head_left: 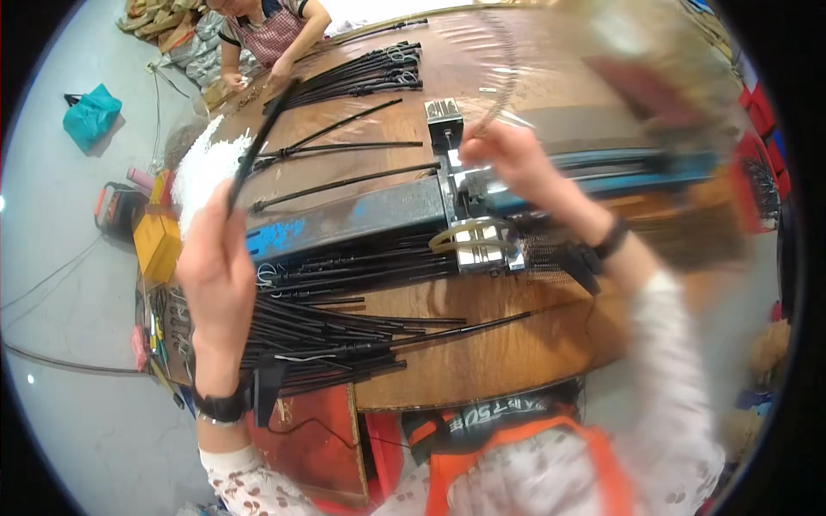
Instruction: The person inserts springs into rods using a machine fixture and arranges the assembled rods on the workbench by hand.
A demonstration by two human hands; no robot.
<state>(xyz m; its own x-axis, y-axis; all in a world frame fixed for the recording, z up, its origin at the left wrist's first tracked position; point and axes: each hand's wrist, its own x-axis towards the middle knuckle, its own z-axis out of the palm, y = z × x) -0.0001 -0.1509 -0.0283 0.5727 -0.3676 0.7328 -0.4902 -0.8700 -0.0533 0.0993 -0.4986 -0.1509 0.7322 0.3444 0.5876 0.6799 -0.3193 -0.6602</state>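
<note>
My left hand [215,267] is closed around a slim black rod [255,159], which slants up and away to the right. My right hand [514,161] is raised above the metal bench fixture [344,219], its fingers pinched on the lower end of a long thin coil spring [509,64]. The spring curves upward, smeared by motion. Below that hand sits the fixture's clamp block [477,245], with a pale yellowish band [456,234] looped across it. A blue rail [619,176] extends to the right of the clamp.
Black rods [344,331] lie heaped on the near side of the wooden table [482,365]; another bundle [366,69] lies at the far side. White small parts [211,168] are piled at left, by a yellow box [157,245]. Another person [267,34] works across the table.
</note>
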